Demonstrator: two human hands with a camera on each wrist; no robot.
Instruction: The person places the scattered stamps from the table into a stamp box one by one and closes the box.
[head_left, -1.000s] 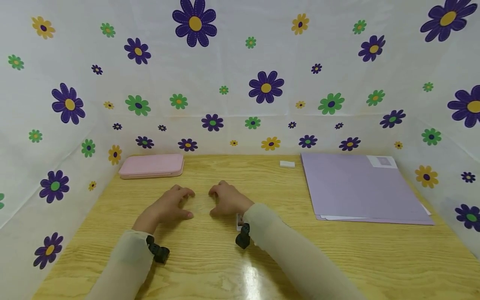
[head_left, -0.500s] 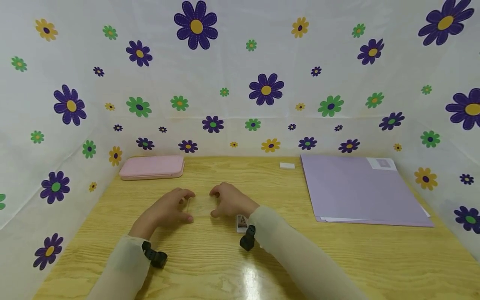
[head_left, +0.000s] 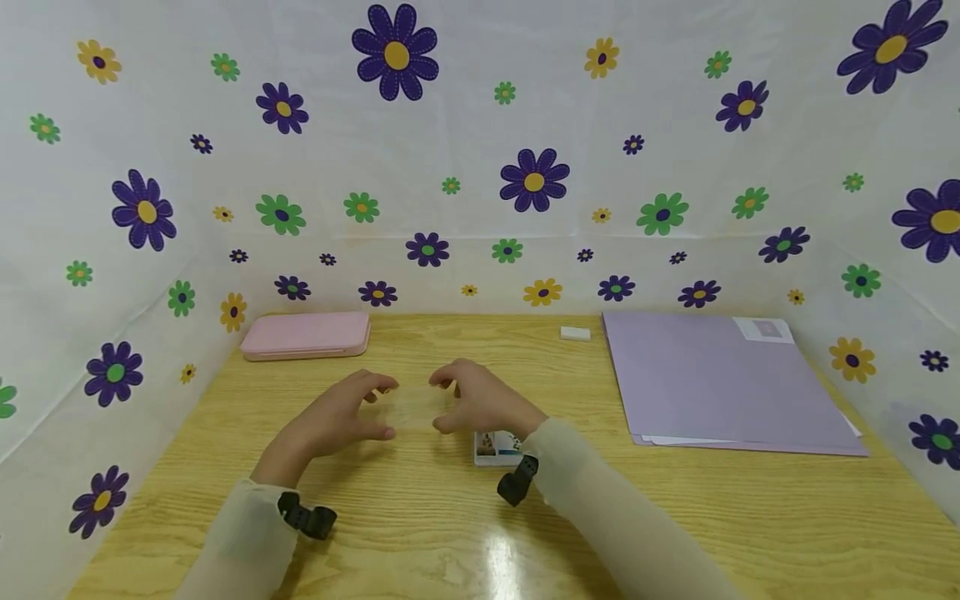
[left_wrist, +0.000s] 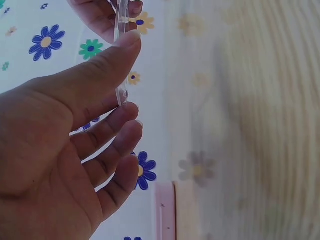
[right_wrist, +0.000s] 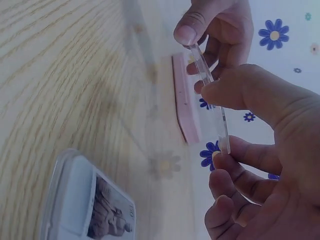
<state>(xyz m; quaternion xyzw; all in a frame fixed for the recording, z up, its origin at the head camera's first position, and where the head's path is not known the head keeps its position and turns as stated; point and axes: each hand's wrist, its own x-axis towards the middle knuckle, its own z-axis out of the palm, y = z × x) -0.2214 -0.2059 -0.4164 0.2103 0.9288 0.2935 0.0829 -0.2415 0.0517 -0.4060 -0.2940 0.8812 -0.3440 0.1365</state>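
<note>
A clear, thin plastic plate (head_left: pixel 414 411) is held between my two hands over the middle of the table, seen nearly edge-on in both wrist views. My left hand (head_left: pixel 341 421) pinches its left end between thumb and fingers. With thumb and forefinger, my right hand (head_left: pixel 480 402) grips the opposite end. Below my right wrist lies a flat white card case (head_left: pixel 497 450) with a printed dark statue picture. Its rounded clear rim shows in the right wrist view, while my right hand and sleeve cover part of it in the head view.
A pink pencil case (head_left: pixel 306 336) lies at the back left of the wooden table (head_left: pixel 405 533). At the back sits a small white eraser-like block (head_left: pixel 575 333). A purple folder (head_left: pixel 712 383) with papers inside lies on the right. Flower-printed white cloth (head_left: pixel 465 125) encloses three sides.
Both hands keep hold of the clear plate, which has risen slightly. My right hand has shifted a little to the right, and more of the white card case shows beneath it.
</note>
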